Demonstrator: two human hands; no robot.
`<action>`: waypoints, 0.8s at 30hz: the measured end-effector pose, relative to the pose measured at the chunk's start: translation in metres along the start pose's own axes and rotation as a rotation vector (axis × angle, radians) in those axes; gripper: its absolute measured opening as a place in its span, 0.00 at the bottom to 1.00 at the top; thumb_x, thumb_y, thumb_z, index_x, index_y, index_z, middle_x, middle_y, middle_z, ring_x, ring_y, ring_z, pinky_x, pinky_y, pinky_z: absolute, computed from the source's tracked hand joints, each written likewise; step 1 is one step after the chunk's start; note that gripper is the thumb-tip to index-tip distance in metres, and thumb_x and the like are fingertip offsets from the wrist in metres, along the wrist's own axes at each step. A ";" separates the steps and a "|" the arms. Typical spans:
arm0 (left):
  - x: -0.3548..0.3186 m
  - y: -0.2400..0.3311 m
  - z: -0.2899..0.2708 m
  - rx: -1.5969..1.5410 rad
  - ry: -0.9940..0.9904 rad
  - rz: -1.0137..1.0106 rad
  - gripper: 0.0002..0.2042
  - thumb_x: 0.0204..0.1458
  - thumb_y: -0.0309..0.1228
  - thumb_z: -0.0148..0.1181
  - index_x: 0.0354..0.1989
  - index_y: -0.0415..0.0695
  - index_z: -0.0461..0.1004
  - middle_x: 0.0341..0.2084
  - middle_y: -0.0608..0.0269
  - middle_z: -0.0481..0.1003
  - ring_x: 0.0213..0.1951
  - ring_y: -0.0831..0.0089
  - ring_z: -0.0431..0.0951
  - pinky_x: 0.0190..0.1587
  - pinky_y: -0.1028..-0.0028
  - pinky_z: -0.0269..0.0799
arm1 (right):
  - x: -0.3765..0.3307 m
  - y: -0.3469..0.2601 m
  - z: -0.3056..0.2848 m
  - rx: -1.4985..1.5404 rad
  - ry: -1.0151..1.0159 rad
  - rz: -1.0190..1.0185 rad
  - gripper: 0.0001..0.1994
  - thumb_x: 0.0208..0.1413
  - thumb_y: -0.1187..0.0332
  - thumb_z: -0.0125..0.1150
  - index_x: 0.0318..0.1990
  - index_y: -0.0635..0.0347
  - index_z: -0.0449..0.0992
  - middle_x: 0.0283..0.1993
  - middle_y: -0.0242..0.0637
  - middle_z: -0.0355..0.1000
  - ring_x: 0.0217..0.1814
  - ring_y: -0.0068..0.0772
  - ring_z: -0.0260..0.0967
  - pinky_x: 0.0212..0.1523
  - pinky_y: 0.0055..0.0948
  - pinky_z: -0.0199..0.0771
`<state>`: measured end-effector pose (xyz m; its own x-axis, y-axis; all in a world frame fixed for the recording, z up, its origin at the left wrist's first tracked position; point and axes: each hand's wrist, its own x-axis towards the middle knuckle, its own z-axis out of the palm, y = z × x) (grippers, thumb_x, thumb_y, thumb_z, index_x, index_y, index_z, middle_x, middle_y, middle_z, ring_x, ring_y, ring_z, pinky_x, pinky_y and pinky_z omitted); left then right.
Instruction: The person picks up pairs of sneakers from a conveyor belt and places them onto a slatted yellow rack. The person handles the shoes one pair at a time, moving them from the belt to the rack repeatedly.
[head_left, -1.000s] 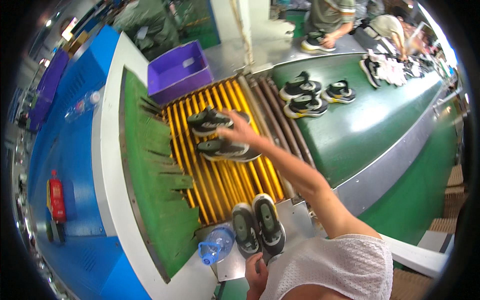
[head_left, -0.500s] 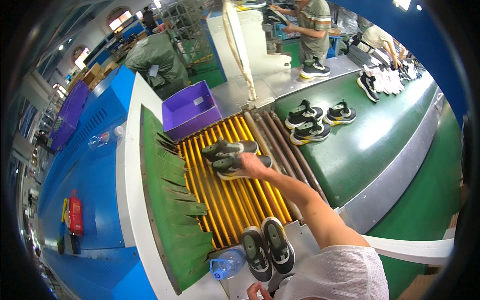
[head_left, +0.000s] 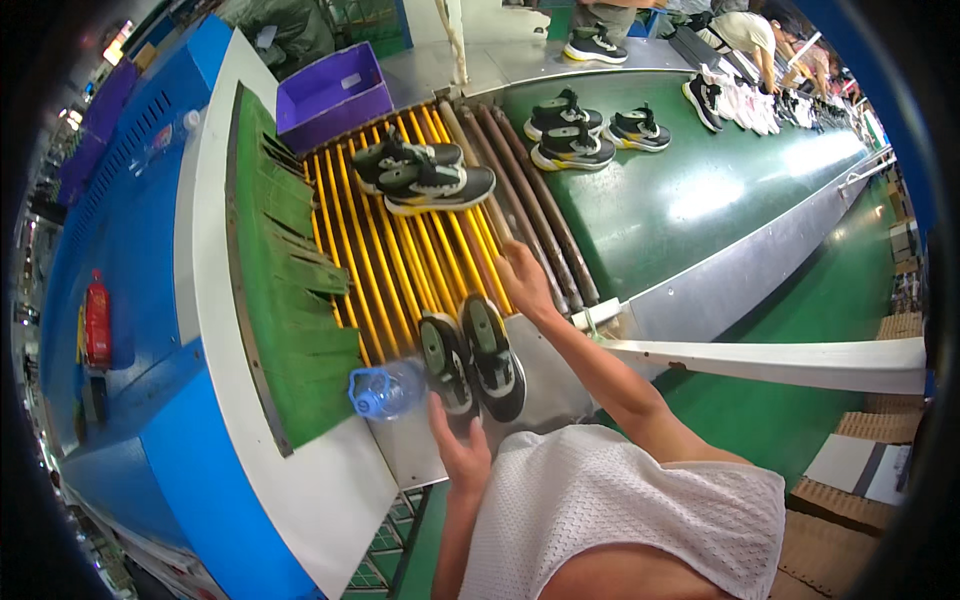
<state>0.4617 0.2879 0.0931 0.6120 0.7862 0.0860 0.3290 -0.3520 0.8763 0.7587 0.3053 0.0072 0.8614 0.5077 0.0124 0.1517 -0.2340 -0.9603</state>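
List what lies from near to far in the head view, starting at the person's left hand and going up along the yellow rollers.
left hand → pair of dark sneakers beside it → right hand over the yellow rollers → second dark sneaker pair on the rollers → purple bin

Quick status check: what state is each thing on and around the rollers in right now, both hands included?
Left hand: open, at the heel of the near pair of shoes.
Right hand: open, empty, over the yellow rollers.
Near pair of shoes: side by side, upright, on the metal plate.
Far pair of shoes: upright on the rollers, untouched.
Water bottle: lying on its side, capped.
Purple bin: looks empty.
Shoes on the green belt: upright.
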 end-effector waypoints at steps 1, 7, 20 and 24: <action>-0.002 0.001 -0.002 -0.010 -0.011 0.007 0.39 0.55 0.17 0.59 0.75 0.33 0.47 0.73 0.40 0.54 0.74 0.47 0.56 0.74 0.56 0.55 | -0.027 0.001 -0.020 0.044 -0.024 0.021 0.26 0.65 0.63 0.60 0.65 0.69 0.67 0.63 0.55 0.71 0.68 0.48 0.68 0.69 0.39 0.65; -0.011 -0.010 0.001 -0.021 -0.036 -0.028 0.41 0.56 0.23 0.62 0.75 0.31 0.45 0.74 0.36 0.49 0.76 0.44 0.49 0.76 0.56 0.44 | -0.155 0.005 -0.075 0.008 -0.344 0.016 0.41 0.55 0.66 0.66 0.74 0.65 0.52 0.74 0.54 0.55 0.79 0.49 0.51 0.77 0.44 0.50; 0.051 -0.035 0.020 0.293 -0.019 0.169 0.36 0.56 0.19 0.51 0.74 0.31 0.46 0.69 0.32 0.48 0.70 0.35 0.52 0.72 0.49 0.49 | -0.145 0.001 0.022 -0.043 0.026 -0.182 0.48 0.40 0.66 0.75 0.71 0.60 0.55 0.67 0.56 0.62 0.70 0.61 0.59 0.71 0.47 0.60; 0.063 -0.039 0.010 0.347 -0.074 0.231 0.26 0.54 0.21 0.52 0.62 0.28 0.56 0.58 0.35 0.56 0.59 0.35 0.61 0.62 0.46 0.58 | -0.127 0.005 -0.009 0.172 -0.114 -0.014 0.40 0.43 0.67 0.69 0.67 0.62 0.61 0.61 0.54 0.66 0.65 0.51 0.65 0.67 0.40 0.64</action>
<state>0.4946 0.3460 0.0596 0.7441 0.6321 0.2163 0.3917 -0.6751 0.6251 0.6548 0.2321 0.0036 0.7980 0.6026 0.0044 0.0703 -0.0858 -0.9938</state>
